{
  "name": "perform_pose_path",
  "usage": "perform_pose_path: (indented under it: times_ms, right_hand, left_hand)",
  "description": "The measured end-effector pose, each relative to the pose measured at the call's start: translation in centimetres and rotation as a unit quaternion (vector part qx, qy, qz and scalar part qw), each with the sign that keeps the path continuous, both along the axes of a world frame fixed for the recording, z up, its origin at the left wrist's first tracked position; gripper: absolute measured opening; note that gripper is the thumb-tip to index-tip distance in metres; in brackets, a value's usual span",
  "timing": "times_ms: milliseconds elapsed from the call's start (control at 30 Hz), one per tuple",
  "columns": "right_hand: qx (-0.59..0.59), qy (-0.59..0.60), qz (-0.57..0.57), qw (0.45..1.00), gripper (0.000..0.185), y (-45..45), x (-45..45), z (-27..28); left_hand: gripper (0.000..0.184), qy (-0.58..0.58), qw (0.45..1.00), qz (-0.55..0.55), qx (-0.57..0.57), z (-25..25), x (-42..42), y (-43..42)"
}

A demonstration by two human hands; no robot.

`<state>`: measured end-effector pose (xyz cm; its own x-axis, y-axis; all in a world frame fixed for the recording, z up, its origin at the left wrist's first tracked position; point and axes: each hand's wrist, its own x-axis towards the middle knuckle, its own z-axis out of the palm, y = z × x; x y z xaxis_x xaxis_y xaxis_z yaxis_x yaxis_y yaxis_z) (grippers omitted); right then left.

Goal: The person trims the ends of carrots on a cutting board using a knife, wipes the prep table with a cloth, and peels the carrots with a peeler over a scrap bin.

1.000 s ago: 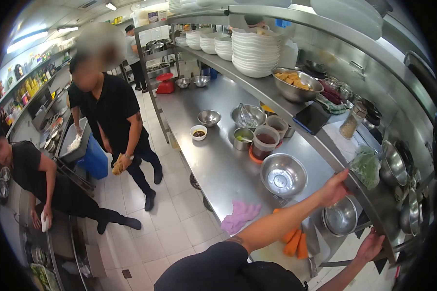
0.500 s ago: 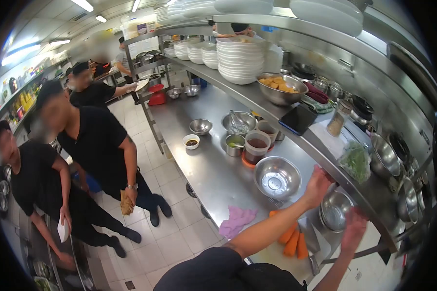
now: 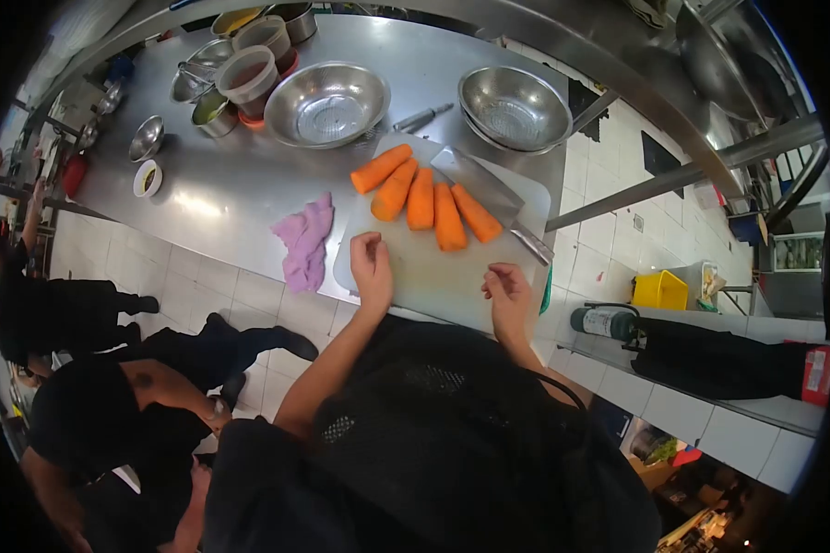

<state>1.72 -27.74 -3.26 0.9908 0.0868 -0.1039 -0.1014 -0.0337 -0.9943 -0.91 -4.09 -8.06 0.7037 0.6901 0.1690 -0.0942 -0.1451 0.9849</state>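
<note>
Several peeled carrots (image 3: 421, 198) lie side by side on a pale cutting board (image 3: 415, 276). Along the board's right side rests a cleaver (image 3: 480, 180), its handle towards my right. My left hand (image 3: 372, 272) is over the board's left edge, fingers curled in, holding nothing. Over the near right part of the board is my right hand (image 3: 507, 297), also loosely curled and empty, a little below the cleaver's handle. Neither hand touches the carrots. Left of the board lies a crumpled purple cloth (image 3: 304, 241).
Behind the board are a peeler-like tool (image 3: 422, 118), a perforated steel bowl (image 3: 327, 106) and stacked steel bowls (image 3: 516, 109). Tubs of sauce (image 3: 249, 78) stand at back left. A metal shelf (image 3: 581, 55) runs overhead. Co-workers (image 3: 120, 415) stand at left; a fire extinguisher (image 3: 604, 323) is at right.
My view has swung down and right onto the board. Both hands have come from the shelf edge and stacked bowls back towards my body, over the board.
</note>
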Motion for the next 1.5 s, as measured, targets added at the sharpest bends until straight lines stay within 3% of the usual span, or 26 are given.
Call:
perform_pose_path:
  times_ms: [67,133,200,267,300,367,400,467,533,633,700,733,800,867,900,933,967,1033,1067,1100,1133,1167,1200,1267,1333,1500]
  right_hand:
    - [-0.005,0.018,-0.002,1.000,0.012,0.3,0.9,0.0]
    - [0.026,-0.019,0.020,0.999,0.010,1.0,1.2,0.4]
    - [0.028,-0.045,0.005,0.999,0.009,1.0,2.7,1.3]
    - [0.016,-0.036,0.000,0.999,0.008,0.7,4.2,2.1]
    - [0.019,-0.048,-0.008,0.999,0.008,0.3,4.5,2.3]
    - [-0.098,-0.018,-0.007,0.995,0.008,-0.7,3.2,2.2]
    - [-0.103,0.001,-0.025,0.994,0.011,-1.0,2.3,2.3]
    - [-0.109,0.032,-0.041,0.993,0.014,-2.0,-0.4,1.9]
    - [-0.123,0.042,-0.041,0.991,0.015,-3.4,-2.3,1.5]
    - [-0.115,0.143,-0.099,0.978,0.014,-4.6,-4.1,2.9]
    - [-0.139,0.158,-0.167,0.963,0.015,-4.9,-4.0,3.7]
    - [-0.143,0.172,-0.163,0.961,0.015,-5.0,-3.4,3.5]
    - [-0.137,0.148,-0.141,0.969,0.016,-4.7,-2.1,2.0]
    - [-0.134,0.099,-0.078,0.983,0.016,-3.5,0.1,0.4]
    - [-0.132,0.103,-0.072,0.983,0.016,-2.6,1.7,1.2]
    - [-0.204,0.059,-0.009,0.977,0.015,-1.4,3.7,2.8]
    - [-0.268,0.006,0.061,0.961,0.015,-0.1,5.1,3.6]
    - [-0.405,-0.260,0.088,0.872,0.020,0.0,8.4,3.1]
    - [-0.427,-0.290,0.097,0.851,0.032,0.0,9.6,3.8]
    - [-0.454,-0.321,0.104,0.825,0.042,-1.3,11.2,1.6]
    - [-0.433,-0.280,0.117,0.849,0.048,-1.8,12.3,1.0]
    - [-0.436,-0.255,0.130,0.853,0.052,-2.7,12.6,1.4]
    - [-0.434,-0.239,0.144,0.857,0.052,-4.3,13.0,0.5]
    - [-0.528,-0.197,0.175,0.807,0.059,-5.4,11.7,1.3]
    - [-0.502,-0.251,0.217,0.799,0.059,-7.2,13.3,-1.6]
    - [-0.480,-0.256,0.287,0.788,0.053,-4.6,16.2,1.0]
  left_hand:
    - [0.010,-0.011,1.000,0.006,0.025,1.3,1.1,0.6]
    - [0.010,0.022,0.987,-0.039,0.151,4.1,2.2,1.8]
    - [0.011,-0.034,0.982,-0.071,0.171,6.7,7.9,3.1]
    - [0.017,0.027,0.968,-0.157,0.196,9.4,14.6,4.0]
    - [0.017,0.014,0.966,-0.163,0.201,9.4,18.1,4.6]
    - [0.030,0.103,0.925,-0.238,0.277,6.3,25.0,5.7]
    - [0.030,0.093,0.928,-0.238,0.272,4.8,27.6,5.9]
    - [0.038,0.209,0.870,-0.157,0.418,2.0,31.4,5.6]
    - [0.039,0.301,0.839,-0.145,0.429,3.3,33.3,5.5]
    - [0.039,0.344,0.799,-0.200,0.451,0.0,36.9,7.4]
    - [0.035,0.074,0.815,-0.102,0.565,-2.4,37.2,8.3]
    - [0.035,0.087,0.815,-0.110,0.562,-3.2,37.7,8.7]
    - [0.033,0.240,0.804,-0.237,0.490,-4.5,37.9,8.6]
    - [0.031,0.282,0.845,-0.245,0.384,-2.6,37.0,8.6]
    - [0.035,0.241,0.936,-0.225,0.120,-0.3,34.7,8.4]
    - [0.037,0.213,0.946,-0.242,-0.031,0.7,32.5,8.8]
    - [0.036,0.180,0.950,-0.257,0.005,5.1,28.5,8.4]
    - [0.028,0.093,0.956,-0.254,-0.114,6.2,22.0,7.2]
    - [0.030,0.135,0.944,-0.240,0.182,4.3,19.4,7.9]
    - [0.023,0.060,0.957,-0.091,0.270,3.2,16.5,7.1]
    - [0.020,0.079,0.986,-0.144,0.001,0.5,14.2,7.4]
    - [0.022,-0.031,0.953,-0.205,-0.221,4.9,10.5,6.8]
    - [0.029,-0.009,0.931,-0.132,-0.342,5.3,7.2,5.8]
    - [0.035,0.000,0.920,-0.123,-0.371,4.9,2.5,5.1]
    - [0.034,-0.012,0.928,-0.083,-0.364,3.9,-0.2,5.0]
    - [0.035,0.030,0.920,-0.102,-0.377,3.5,-2.2,3.6]
